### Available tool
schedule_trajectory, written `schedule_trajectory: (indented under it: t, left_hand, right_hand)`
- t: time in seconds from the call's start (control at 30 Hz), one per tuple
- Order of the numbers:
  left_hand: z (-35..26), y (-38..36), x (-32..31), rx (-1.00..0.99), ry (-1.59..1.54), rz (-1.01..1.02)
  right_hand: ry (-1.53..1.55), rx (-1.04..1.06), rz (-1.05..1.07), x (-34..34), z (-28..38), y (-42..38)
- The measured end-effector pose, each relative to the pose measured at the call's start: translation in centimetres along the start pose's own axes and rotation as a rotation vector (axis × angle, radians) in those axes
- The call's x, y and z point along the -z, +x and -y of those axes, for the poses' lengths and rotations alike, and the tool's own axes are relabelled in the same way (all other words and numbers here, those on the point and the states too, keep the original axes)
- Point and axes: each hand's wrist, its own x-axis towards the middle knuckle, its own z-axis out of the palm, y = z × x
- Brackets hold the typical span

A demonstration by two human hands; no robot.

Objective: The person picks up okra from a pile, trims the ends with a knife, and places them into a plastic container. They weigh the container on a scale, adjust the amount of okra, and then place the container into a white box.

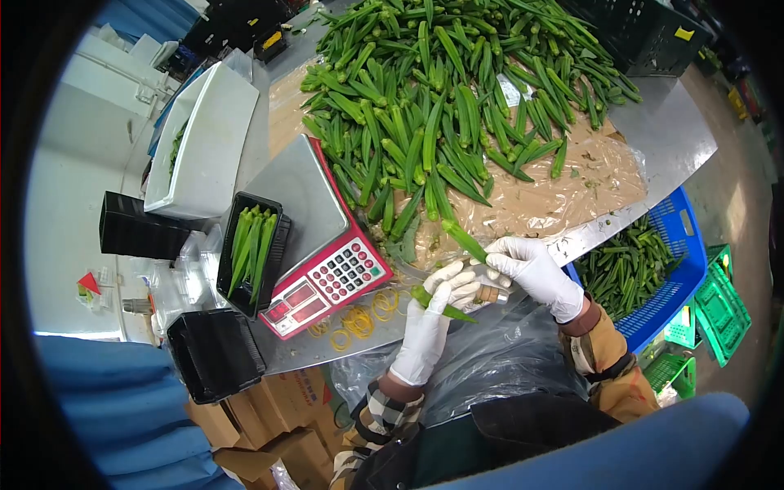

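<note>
My left hand (pixel 433 314), in a white glove, holds a green okra pod (pixel 445 307) across its fingers near the table's front edge. My right hand (pixel 523 269), also gloved, pinches the end of another okra pod (pixel 464 240) that points up and left. The two hands are close together. Beyond them a large pile of okra (pixel 433 114) covers the table. To the left, a red scale (pixel 327 278) with a keypad stands beside a black tray (pixel 280 255) that holds several okra pods.
Yellow rubber bands (pixel 357 322) lie before the scale. Stacked black trays (pixel 214 355) and a white bin (pixel 220 122) are on the left. A blue basket (pixel 692 253) of okra stands low on the right, near green crates (pixel 723 310). A dark crate (pixel 645 37) sits at the back right.
</note>
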Motion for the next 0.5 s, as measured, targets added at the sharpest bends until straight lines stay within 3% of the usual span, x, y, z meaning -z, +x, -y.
schedule_trajectory:
  t: [0.17,0.2,0.27,0.33,0.4,0.47,0.5]
  left_hand:
    - [-0.1,0.1,-0.4,0.015,-0.016,0.01]
    - [-0.1,0.1,-0.2,0.011,0.002,0.008]
    - [-0.1,0.2,0.2,0.019,0.027,-0.026]
    - [0.0,0.1,0.5,0.033,0.039,-0.055]
    - [0.2,0.2,0.5,0.044,0.041,-0.067]
    - [0.4,0.1,0.3,0.047,0.043,-0.058]
    - [0.5,0.0,0.3,0.049,0.045,-0.053]
  right_hand:
    - [0.069,0.009,-0.007,0.8,1.3,-1.2]
    - [0.026,0.072,0.029,1.8,2.3,-2.1]
    - [0.395,0.489,0.284,3.9,0.7,-2.8]
    - [0.491,0.587,0.327,4.2,2.5,-2.4]
    - [0.391,0.485,0.177,4.9,2.1,-0.5]
    - [-0.103,0.241,-0.292,2.6,2.3,1.5]
    - [-0.181,0.226,-0.29,1.5,1.6,2.8]
